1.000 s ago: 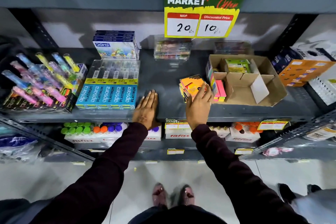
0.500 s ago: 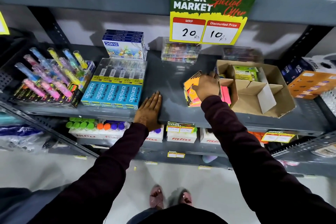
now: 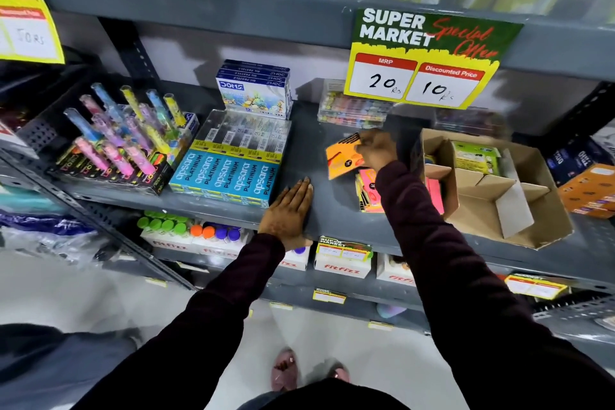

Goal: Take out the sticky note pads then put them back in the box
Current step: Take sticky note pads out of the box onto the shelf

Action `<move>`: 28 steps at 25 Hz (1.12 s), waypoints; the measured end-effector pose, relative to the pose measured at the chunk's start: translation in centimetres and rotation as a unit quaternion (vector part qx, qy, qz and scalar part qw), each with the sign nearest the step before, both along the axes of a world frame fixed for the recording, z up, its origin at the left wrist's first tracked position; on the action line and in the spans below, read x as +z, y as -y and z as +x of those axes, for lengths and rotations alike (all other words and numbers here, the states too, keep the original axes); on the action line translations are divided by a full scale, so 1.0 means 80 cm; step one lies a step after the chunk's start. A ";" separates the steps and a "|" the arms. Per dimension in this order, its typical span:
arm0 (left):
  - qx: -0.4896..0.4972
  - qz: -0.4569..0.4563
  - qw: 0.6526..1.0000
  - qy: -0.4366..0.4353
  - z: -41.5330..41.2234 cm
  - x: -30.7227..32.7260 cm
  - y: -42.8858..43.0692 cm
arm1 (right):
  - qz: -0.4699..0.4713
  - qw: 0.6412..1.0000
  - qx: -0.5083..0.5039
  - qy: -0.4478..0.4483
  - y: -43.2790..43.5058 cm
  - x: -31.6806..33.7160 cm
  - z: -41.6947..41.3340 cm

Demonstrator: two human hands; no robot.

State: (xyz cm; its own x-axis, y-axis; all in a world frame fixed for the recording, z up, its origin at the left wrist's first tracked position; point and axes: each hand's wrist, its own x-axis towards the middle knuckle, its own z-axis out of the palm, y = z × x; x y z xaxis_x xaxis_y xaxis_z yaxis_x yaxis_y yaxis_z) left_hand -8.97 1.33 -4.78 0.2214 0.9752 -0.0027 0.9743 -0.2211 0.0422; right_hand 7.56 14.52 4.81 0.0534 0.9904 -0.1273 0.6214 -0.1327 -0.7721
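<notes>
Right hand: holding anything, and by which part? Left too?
Right hand grips an orange sticky note pad by its right edge, lifted off the shelf. Left hand holds nothing, flat on the shelf.

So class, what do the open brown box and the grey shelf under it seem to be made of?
Open brown box: looks like plain matte cardboard, with folded flaps and raw cut edges. Grey shelf: probably painted metal; its smooth surface gives dull reflections.
</notes>
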 end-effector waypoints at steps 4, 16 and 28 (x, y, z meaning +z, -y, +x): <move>0.000 -0.004 1.000 -0.002 -0.001 0.002 -0.001 | -0.009 1.000 0.010 0.027 -0.016 -0.029 -0.040; 0.000 -0.015 1.000 -0.004 -0.004 0.001 -0.003 | 0.048 0.964 0.107 0.239 0.005 -0.013 -0.046; 0.015 -0.035 0.999 0.002 0.001 0.004 -0.001 | -0.034 0.950 0.054 0.306 0.062 0.010 0.056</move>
State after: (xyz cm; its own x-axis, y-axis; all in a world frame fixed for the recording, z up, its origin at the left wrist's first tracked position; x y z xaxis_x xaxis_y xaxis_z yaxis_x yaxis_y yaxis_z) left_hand -8.91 1.42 -4.48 0.1926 0.9788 -0.0693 0.9802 -0.1886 0.0604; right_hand 12.07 9.53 5.62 0.0361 0.9850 -0.1689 0.9642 -0.0788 -0.2532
